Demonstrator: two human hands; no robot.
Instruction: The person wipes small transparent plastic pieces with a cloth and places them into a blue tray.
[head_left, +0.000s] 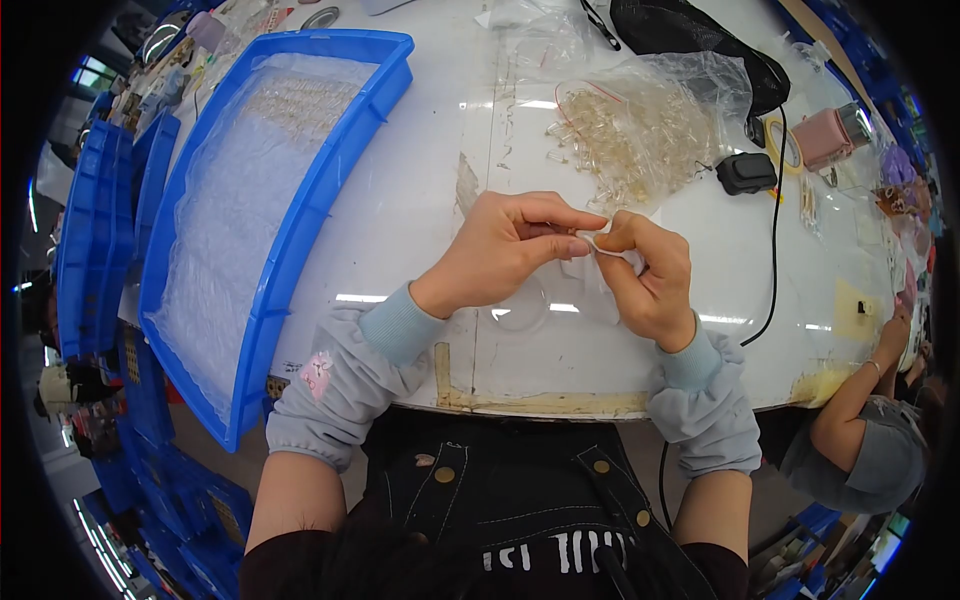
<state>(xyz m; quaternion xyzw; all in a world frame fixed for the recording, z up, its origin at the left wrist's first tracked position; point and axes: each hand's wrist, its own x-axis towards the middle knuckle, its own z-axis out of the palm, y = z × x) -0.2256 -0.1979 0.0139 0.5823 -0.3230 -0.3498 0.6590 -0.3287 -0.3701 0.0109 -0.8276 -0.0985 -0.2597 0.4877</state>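
My left hand (500,248) is closed in a pinch, thumb and fingertips meeting my right hand's fingers above the table. What lies between the left fingertips is too small to make out. My right hand (650,275) has its fingers curled and pinches a thin white cloth-like piece (603,250), partly hidden by the hand. Under the hands, a clear round item (520,304) rests on the white tabletop. Just beyond them lies a clear plastic bag (705,75) with a spread of small clear and gold-toned pieces (630,140).
A blue tray (318,215) lined with plastic film stands at left, rows of small pieces (300,105) at its far end. To the right are a black box (746,173) with a cable, yellow-handled scissors (790,150) and a pink container (823,138). Another person's arm (850,405) is at far right.
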